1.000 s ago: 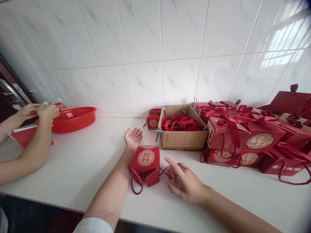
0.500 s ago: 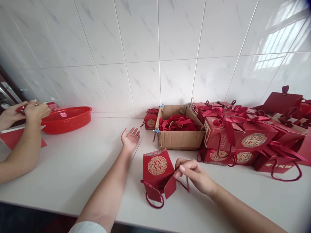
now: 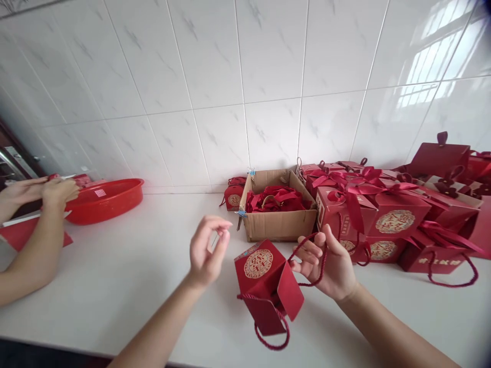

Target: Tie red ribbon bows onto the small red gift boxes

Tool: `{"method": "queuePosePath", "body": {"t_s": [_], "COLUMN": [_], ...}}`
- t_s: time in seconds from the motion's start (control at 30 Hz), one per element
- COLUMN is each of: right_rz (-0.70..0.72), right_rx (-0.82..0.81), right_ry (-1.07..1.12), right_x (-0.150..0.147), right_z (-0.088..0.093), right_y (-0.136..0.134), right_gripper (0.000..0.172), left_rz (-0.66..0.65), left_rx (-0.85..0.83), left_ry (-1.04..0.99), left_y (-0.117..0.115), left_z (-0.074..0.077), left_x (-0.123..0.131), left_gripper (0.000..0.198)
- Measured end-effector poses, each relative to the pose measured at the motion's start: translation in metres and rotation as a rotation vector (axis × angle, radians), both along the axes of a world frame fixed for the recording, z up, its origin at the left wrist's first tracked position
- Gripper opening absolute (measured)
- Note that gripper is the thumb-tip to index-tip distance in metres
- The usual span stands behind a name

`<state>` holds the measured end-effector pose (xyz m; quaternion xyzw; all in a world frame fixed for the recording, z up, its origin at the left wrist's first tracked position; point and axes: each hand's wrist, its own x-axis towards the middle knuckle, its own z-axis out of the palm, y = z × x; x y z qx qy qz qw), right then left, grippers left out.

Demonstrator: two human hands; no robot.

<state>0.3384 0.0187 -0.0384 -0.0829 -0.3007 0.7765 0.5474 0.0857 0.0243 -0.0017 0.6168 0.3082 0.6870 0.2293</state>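
On the white counter (image 3: 161, 230), between the two hands, a red box (image 3: 261, 289) is set askew, its round gold emblem (image 3: 258, 263) turned upward and its flaps (image 3: 290, 292) spread toward the near edge. One cord handle (image 3: 312, 284) is held by the loosely curled right hand (image 3: 328, 263); the left hand (image 3: 207, 250) is half curled, thumb near fingertips, nothing seen in it. The space just behind is blocked by a cardboard carton (image 3: 282, 226), and the right is crowded by stacked ribbon-tied boxes (image 3: 399, 221).

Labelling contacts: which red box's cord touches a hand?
The front box with open flaps, its cord against the right hand. The stacked boxes and the one beside the carton stand farther back.
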Motion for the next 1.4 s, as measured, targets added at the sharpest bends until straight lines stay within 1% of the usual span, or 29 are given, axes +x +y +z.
{"method": "queuePosePath", "body": {"t_s": [0.03,0.1,0.13,0.2,0.27,0.33,0.4,0.47,0.57,0.63,0.7,0.73,0.8,0.83,0.87,0.9,0.97,1.0,1.07,1.13,1.2,1.3,1.4], "right_rz": [-0.021,-0.082,-0.11,-0.142,-0.131,-0.108,-0.093,-0.105,-0.171,-0.248,-0.337,-0.378,-0.423,-0.423,-0.413,-0.395,-0.332,-0.292,-0.21,-0.145,-0.098,-0.054,-0.057], "right_rx": [-0.008,-0.018,-0.021,-0.03,-0.044,-0.054,-0.072,-0.102,-0.14,-0.15,-0.147,-0.143,-0.122,-0.109,-0.09,-0.066,-0.021,-0.005,0.019,0.042,0.075,0.116,0.128], "right_ry": [0.004,0.002,-0.003,-0.01,-0.005,0.007,-0.001,-0.034,-0.134,-0.267,-0.401,-0.447,-0.514,-0.54,-0.571,-0.6,-0.637,-0.639,-0.649,-0.665,-0.689,-0.713,-0.728], "right_x": [0.002,0.006,0.007,0.008,0.006,0.003,0.0,-0.002,-0.004,-0.005,-0.007,-0.009,-0.013,-0.015,-0.016,-0.017,-0.019,-0.019,-0.019,-0.018,-0.017,-0.015,-0.014], "right_z": [-0.001,-0.004,-0.005,-0.005,-0.004,-0.002,-0.001,-0.002,-0.007,-0.012,-0.018,-0.021,-0.024,-0.025,-0.026,-0.026,-0.025,-0.024,-0.023,-0.021,-0.021,-0.019,-0.019], "right_y": [0.002,0.005,0.007,0.009,0.009,0.008,0.007,0.009,0.014,0.018,0.02,0.019,0.018,0.016,0.014,0.012,0.009,0.007,0.005,0.004,0.003,0.001,0.0], "right_gripper": [0.035,0.039,0.039,0.038,0.038,0.038,0.035,0.029,0.022,0.022,0.023,0.025,0.034,0.04,0.046,0.052,0.057,0.057,0.056,0.054,0.053,0.05,0.049], "left_rz": [-0.016,-0.142,-0.205,-0.299,-0.324,-0.294,-0.251,-0.24,-0.256,-0.253,-0.274,-0.304,-0.378,-0.403,-0.399,-0.366,-0.244,-0.179,-0.084,-0.037,0.0,0.074,0.148], "left_rx": [0.055,0.081,0.071,0.02,-0.043,-0.09,-0.124,-0.176,-0.266,-0.328,-0.415,-0.469,-0.568,-0.611,-0.647,-0.679,-0.719,-0.712,-0.636,-0.536,-0.473,-0.431,-0.419], "left_ry": [0.087,0.25,0.311,0.405,0.465,0.466,0.416,0.311,0.149,0.096,0.038,-0.013,-0.137,-0.185,-0.216,-0.228,-0.198,-0.161,-0.051,0.065,0.133,0.147,0.123], "left_y": [-0.009,-0.018,-0.019,-0.017,-0.014,-0.012,-0.011,-0.01,-0.008,-0.005,-0.002,0.0,0.004,0.005,0.007,0.009,0.012,0.012,0.013,0.013,0.014,0.017,0.023], "left_z": [-0.007,-0.019,-0.024,-0.031,-0.034,-0.036,-0.038,-0.038,-0.036,-0.033,-0.031,-0.029,-0.027,-0.027,-0.027,-0.028,-0.031,-0.033,-0.037,-0.041,-0.042,-0.044,-0.046], "left_x": [0.005,0.013,0.016,0.02,0.024,0.027,0.029,0.03,0.028,0.025,0.022,0.021,0.02,0.02,0.02,0.02,0.021,0.022,0.022,0.022,0.021,0.019,0.016], "left_gripper": [0.019,0.038,0.043,0.045,0.044,0.05,0.056,0.056,0.041,0.026,0.014,0.012,0.015,0.018,0.022,0.024,0.024,0.022,0.021,0.02,0.019,0.02,0.024]}}
